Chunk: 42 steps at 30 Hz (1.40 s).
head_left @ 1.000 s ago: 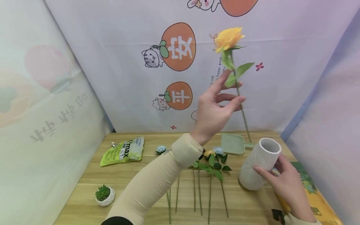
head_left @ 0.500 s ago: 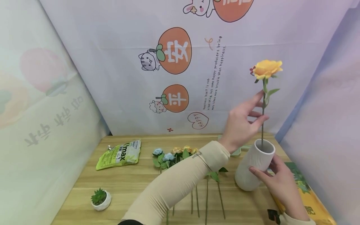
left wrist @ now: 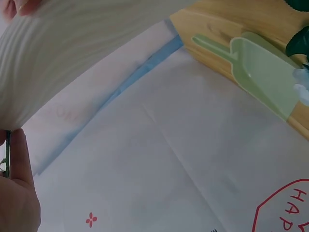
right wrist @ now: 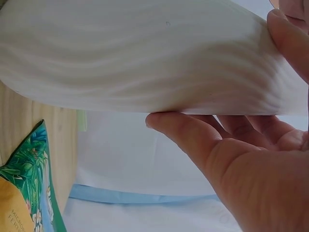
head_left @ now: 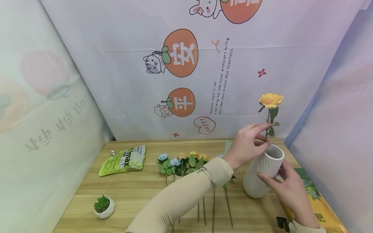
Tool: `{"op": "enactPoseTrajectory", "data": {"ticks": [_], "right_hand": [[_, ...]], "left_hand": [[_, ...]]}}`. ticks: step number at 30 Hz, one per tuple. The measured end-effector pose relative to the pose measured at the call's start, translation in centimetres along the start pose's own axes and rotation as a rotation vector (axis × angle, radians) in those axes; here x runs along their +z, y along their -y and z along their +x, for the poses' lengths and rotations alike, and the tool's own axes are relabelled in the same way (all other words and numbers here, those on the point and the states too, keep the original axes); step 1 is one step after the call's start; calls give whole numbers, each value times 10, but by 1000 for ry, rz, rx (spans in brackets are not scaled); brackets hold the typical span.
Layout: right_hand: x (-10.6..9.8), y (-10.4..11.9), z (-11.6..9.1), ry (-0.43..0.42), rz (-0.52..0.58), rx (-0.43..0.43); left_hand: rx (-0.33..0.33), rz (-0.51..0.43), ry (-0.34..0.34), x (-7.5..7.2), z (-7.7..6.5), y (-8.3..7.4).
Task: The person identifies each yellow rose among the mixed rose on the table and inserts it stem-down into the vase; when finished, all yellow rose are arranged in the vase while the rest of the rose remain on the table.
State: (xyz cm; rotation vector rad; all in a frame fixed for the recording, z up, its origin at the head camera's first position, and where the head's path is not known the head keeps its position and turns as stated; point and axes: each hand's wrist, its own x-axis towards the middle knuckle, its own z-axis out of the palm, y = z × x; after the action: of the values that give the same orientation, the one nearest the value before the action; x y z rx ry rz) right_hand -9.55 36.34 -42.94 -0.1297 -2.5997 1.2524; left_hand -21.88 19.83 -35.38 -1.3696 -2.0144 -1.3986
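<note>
My left hand (head_left: 247,144) pinches the stem of a yellow artificial rose (head_left: 271,101) right at the mouth of a white vase (head_left: 262,174). The bloom and its leaves stand upright above the fingers, and the lower stem is hidden inside the vase. On the right side, my right hand (head_left: 294,191) grips the vase, thumb in front and fingers behind. The vase leans slightly to the right. In the right wrist view the fingers and thumb lie against the ridged wall of the vase (right wrist: 135,63). The left wrist view shows the stem (left wrist: 7,150) between the fingers just beyond the rim.
Several blue roses (head_left: 174,162) and yellow roses (head_left: 193,154) lie on the wooden table (head_left: 140,200), partly under the left sleeve. A light green dustpan (left wrist: 265,72) lies behind. At left are a green pouch (head_left: 123,161) and a potted succulent (head_left: 104,207). A yellow bag (head_left: 326,213) lies at right.
My left hand has moved right and down, bringing the yellow rose from high over the table to the vase and lowering its stem inside. My right hand keeps holding the vase.
</note>
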Motion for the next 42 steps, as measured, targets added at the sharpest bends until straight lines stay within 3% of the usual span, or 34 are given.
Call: {"op": "enactPoseTrajectory", "data": {"ticks": [9, 18, 29, 42], "right_hand": [[1, 0, 1, 8, -3, 26], [-1, 0, -2, 28, -5, 27], [0, -4, -3, 14, -29, 17], [0, 0, -2, -1, -34, -9]], "left_hand": [[29, 92, 30, 3, -16, 5], [35, 242, 131, 6, -30, 7], [25, 229, 165, 8, -38, 8], [21, 94, 162, -1, -44, 8]]}}
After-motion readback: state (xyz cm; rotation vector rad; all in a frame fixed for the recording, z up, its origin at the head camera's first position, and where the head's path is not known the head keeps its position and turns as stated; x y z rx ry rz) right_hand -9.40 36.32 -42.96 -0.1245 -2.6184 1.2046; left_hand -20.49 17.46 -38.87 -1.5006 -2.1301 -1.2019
